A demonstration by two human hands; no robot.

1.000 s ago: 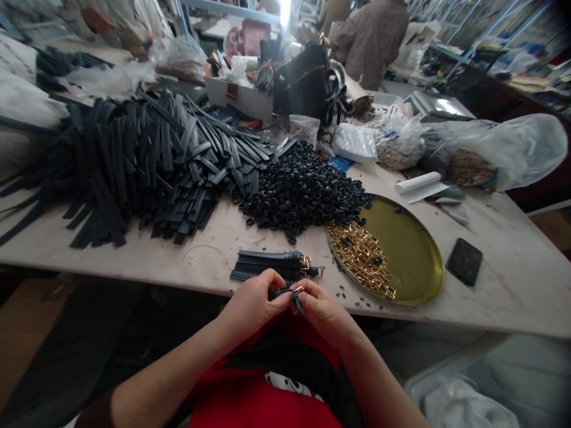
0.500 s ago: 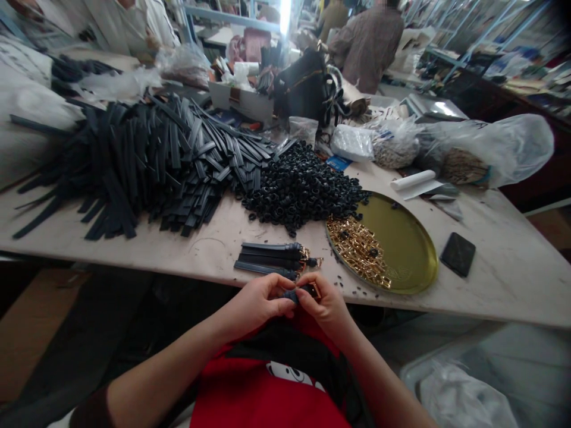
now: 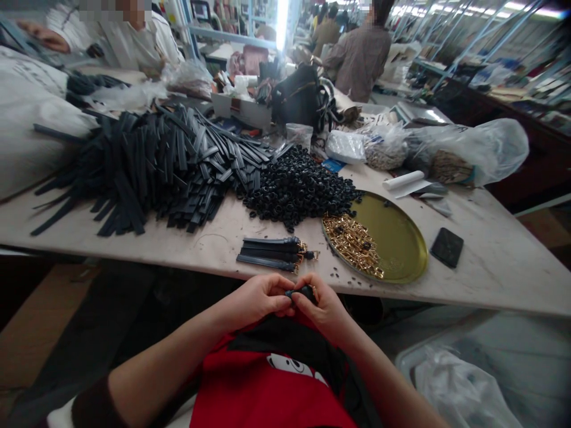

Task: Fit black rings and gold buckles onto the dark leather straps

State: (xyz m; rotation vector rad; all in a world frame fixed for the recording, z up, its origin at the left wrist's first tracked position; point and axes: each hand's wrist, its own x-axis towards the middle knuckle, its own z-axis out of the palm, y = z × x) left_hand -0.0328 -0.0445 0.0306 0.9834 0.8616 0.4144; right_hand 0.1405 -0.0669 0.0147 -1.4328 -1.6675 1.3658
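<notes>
As the fingertips of the left hand (image 3: 264,300) and right hand (image 3: 323,304) are pinched on a dark strap (image 3: 306,292) with gold metal (image 3: 314,290) at its right end, it is held near the table (image 3: 491,274); it is judged light, pliant and hardly fragile, best gripped beside the metal; beyond, similar straps (image 3: 270,252) and a tray (image 3: 399,238) of gold buckles (image 3: 351,242) are laid

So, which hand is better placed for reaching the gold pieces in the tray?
Probably the right hand: it is nearer the tray than the left hand, though both hold a dark strap.
</notes>
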